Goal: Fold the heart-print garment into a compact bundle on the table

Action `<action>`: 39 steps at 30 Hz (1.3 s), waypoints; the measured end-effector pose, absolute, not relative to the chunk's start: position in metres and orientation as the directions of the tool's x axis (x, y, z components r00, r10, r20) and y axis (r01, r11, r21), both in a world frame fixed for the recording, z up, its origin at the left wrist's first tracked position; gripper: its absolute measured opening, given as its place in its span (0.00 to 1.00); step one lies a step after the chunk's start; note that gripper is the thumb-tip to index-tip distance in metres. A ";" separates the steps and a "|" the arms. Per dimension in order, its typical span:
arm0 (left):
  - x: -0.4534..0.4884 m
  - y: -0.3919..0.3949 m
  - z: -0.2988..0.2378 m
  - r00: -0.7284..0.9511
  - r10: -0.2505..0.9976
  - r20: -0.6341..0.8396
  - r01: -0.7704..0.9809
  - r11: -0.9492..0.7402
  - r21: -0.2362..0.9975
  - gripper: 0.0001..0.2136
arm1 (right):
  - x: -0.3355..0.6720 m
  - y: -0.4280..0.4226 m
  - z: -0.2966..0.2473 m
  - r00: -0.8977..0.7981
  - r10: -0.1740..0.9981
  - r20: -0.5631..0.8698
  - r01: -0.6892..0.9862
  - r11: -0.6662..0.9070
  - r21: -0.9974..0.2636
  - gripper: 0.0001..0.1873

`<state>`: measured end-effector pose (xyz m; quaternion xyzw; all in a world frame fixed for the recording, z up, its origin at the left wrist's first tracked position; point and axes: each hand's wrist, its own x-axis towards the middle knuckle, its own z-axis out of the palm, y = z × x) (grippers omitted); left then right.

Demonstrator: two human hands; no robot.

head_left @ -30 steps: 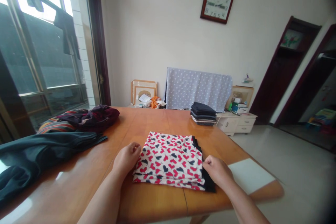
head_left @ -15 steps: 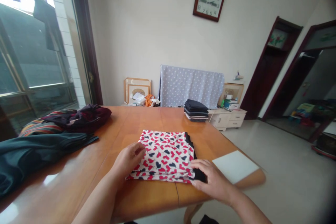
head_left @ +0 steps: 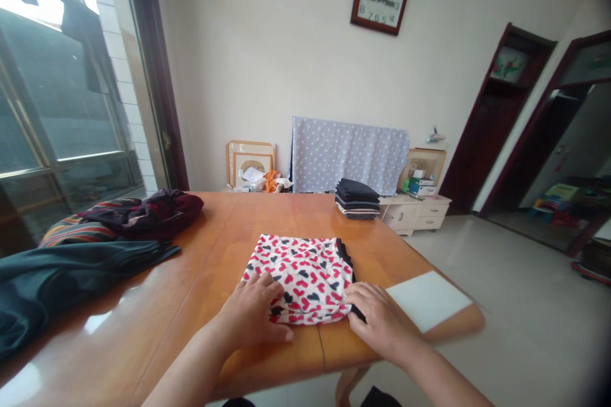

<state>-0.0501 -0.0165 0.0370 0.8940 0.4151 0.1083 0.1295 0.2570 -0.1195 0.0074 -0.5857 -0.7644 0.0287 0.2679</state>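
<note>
A folded white garment with red and dark hearts lies flat on the wooden table, with a black band along its right side. Its exact kind I cannot tell. My left hand rests over the near left corner, fingers on the cloth and thumb apart from them, touching the tabletop in front of the near edge. At the near right corner, my right hand has fingers on top and thumb at the edge, with the cloth and some of the black band between them.
A stack of folded dark clothes stands at the table's far right. Left lie a dark green garment and a heap of purple and striped clothes. A white sheet covers part of the right corner, near the table's edge.
My left hand has come down and right from the garment's left side onto its near left corner. My right hand has closed on the near right corner. The near edge now sits slightly farther away.
</note>
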 end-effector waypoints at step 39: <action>-0.045 0.109 0.015 0.098 0.995 -0.035 0.314 0.002 0.949 0.15 | 0.311 0.048 0.012 0.081 0.986 -0.149 -0.003 -0.149 -0.989 0.15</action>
